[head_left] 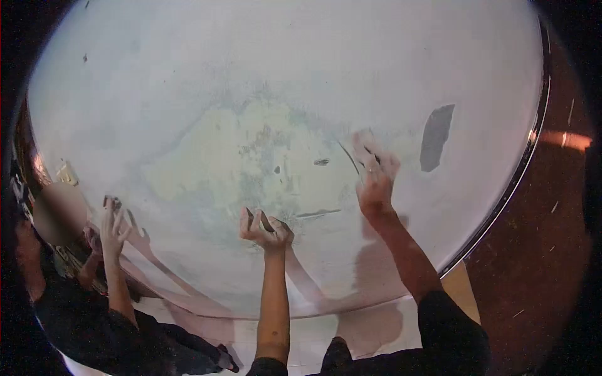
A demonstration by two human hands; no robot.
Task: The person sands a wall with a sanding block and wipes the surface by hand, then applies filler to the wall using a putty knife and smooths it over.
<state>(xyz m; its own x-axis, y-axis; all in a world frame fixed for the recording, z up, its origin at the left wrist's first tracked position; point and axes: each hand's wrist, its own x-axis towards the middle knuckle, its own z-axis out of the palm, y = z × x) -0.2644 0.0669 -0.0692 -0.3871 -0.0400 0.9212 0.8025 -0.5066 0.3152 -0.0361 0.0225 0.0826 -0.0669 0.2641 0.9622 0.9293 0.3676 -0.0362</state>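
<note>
A wide, pale, curved panel (188,56) fills most of the head view, with a yellowish-green patch (207,141) at its middle. My left hand (266,230) is at the patch's lower edge, its fingers bent and apart, with nothing visible between them. Further right, my right hand (376,175) is over the panel beside a thin dark curved line (348,156). Its fingers are blurred, and whether they hold anything is unclear. A dark grey sheet (437,138) lies on the panel to the right of my right hand.
At the left, a person in dark clothing (94,326) has a raised hand (113,232) near the panel, by a small dark thing. A small yellowish object (66,173) is at the panel's left edge. Reddish-brown floor (527,269) shows beyond the dark right rim (495,225).
</note>
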